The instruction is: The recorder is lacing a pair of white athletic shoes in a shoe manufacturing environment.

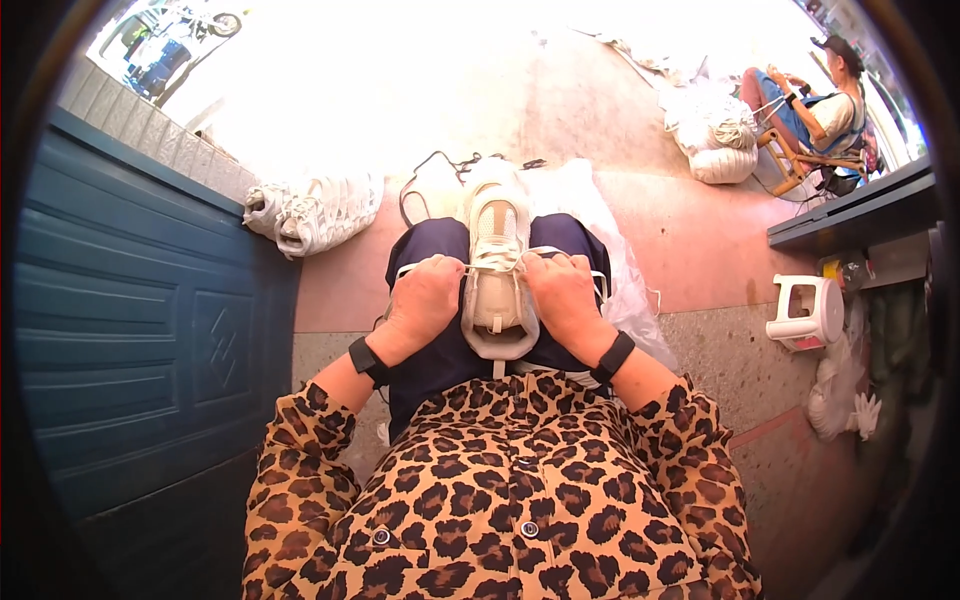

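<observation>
A beige and white sneaker (498, 310) rests between my knees, its toe pointing away from me and its heel toward my body. White shoelaces (493, 262) cross over its tongue and run out to both sides. On the left of the shoe, my left hand (428, 298) is closed round one lace end. Opposite it, my right hand (568, 295) pinches the other lace close to the eyelets. The lace is stretched between the two hands. Loose lace hangs past each fist over my dark trousers (440, 240).
Several white sneakers (325, 215) lie by the blue door (130, 310) at left. White plastic sheeting (620, 260) spreads right of my knees. A white stool (805, 312) stands at right. Farther off, a person (825, 110) sits on a chair beside white bundles (715, 135).
</observation>
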A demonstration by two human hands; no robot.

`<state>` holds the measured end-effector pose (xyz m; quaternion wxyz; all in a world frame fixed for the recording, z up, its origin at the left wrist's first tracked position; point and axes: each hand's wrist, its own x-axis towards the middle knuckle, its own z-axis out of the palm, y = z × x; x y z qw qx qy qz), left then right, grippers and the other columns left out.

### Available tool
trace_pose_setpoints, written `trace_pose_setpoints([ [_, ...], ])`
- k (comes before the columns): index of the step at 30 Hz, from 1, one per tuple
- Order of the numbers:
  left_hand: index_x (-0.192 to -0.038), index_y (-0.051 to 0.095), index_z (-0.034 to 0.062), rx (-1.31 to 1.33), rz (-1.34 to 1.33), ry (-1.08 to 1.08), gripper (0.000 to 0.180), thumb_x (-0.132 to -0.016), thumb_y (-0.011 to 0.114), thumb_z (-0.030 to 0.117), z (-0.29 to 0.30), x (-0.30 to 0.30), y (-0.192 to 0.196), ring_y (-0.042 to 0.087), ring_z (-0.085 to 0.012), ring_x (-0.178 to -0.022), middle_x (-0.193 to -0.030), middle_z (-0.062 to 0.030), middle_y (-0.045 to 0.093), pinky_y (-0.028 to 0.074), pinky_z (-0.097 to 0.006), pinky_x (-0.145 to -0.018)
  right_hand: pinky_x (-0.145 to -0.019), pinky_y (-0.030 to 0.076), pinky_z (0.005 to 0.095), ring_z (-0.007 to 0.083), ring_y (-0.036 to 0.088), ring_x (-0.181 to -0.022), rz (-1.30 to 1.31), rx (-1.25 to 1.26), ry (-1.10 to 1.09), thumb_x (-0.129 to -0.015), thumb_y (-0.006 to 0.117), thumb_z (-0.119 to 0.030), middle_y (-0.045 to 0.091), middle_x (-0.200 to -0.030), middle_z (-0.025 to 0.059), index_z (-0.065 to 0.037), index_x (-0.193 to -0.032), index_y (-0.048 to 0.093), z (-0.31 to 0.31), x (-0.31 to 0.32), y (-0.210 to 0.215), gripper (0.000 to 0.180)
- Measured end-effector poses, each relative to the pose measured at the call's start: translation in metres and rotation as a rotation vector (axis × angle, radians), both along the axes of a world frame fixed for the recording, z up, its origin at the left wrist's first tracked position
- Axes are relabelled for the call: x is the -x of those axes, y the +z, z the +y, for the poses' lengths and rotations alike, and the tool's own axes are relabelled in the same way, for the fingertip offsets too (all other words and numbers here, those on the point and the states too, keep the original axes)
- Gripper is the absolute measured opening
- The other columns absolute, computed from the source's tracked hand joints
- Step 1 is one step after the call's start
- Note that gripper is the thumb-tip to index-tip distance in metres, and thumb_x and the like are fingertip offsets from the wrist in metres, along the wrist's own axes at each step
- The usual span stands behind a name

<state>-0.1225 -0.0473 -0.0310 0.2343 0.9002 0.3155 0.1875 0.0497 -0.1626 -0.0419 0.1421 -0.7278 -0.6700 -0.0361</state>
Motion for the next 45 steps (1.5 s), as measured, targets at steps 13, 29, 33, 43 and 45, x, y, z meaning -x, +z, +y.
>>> trace_pose_setpoints([
  [13, -0.082, 0.065, 0.0075, -0.056, -0.047, 0.054, 0.013, -0.08, 0.06, 0.02, -0.004, -0.009, -0.016, 0.058, -0.0265, -0.074, -0.075, -0.0105, 0.063, 0.043, -0.039, -0.067, -0.073, 0.036, 0.0344, 0.02, 0.052, -0.078, 0.06, -0.108, -0.064, -0.078, 0.061, -0.019, 0.056, -0.073, 0.0027, -0.009, -0.078, 0.062, -0.003, 0.007, 0.0, 0.009],
  [29, -0.076, 0.064, 0.0117, -0.29, 0.016, -0.048, 0.006, -0.073, 0.064, 0.017, -0.02, -0.031, 0.016, 0.051, -0.0222, -0.084, -0.079, -0.0011, 0.059, 0.041, -0.037, -0.07, -0.067, 0.046, 0.0378, 0.0294, 0.057, -0.072, 0.67, -0.251, -0.035, -0.073, 0.055, -0.001, 0.059, -0.074, 0.0139, -0.003, -0.088, 0.061, -0.01, -0.004, -0.008, 0.017],
  [33, -0.075, 0.064, 0.0092, -0.151, 0.083, -0.178, 0.006, -0.072, 0.065, 0.014, -0.007, -0.047, 0.001, 0.052, -0.0261, -0.078, -0.078, -0.0062, 0.06, 0.042, -0.037, -0.071, -0.068, 0.044, 0.0351, 0.0261, 0.058, -0.074, 0.278, -0.195, 0.143, -0.071, 0.057, -0.004, 0.06, -0.072, 0.0099, -0.005, -0.084, 0.06, -0.005, -0.006, -0.002, 0.014],
  [43, -0.105, 0.051, 0.002, 1.119, -0.243, -0.004, 0.029, -0.081, 0.063, 0.014, 0.031, -0.061, 0.053, 0.052, -0.0053, -0.065, -0.075, -0.0023, 0.058, 0.038, -0.018, -0.056, -0.076, 0.033, 0.0353, 0.0186, 0.048, -0.089, -0.069, -0.047, 0.113, -0.069, 0.056, -0.012, 0.053, -0.084, 0.0059, -0.008, -0.081, 0.058, 0.005, 0.0, 0.01, 0.013],
  [45, -0.105, 0.051, 0.0021, 1.112, -0.258, -0.023, 0.03, -0.081, 0.063, 0.014, 0.034, -0.075, 0.054, 0.051, -0.005, -0.065, -0.074, -0.002, 0.058, 0.037, -0.018, -0.055, -0.074, 0.036, 0.0347, 0.0196, 0.05, -0.085, 0.249, -0.3, 0.179, -0.073, 0.054, -0.003, 0.052, -0.084, 0.0072, -0.007, -0.083, 0.056, 0.002, -0.003, 0.014, 0.011],
])
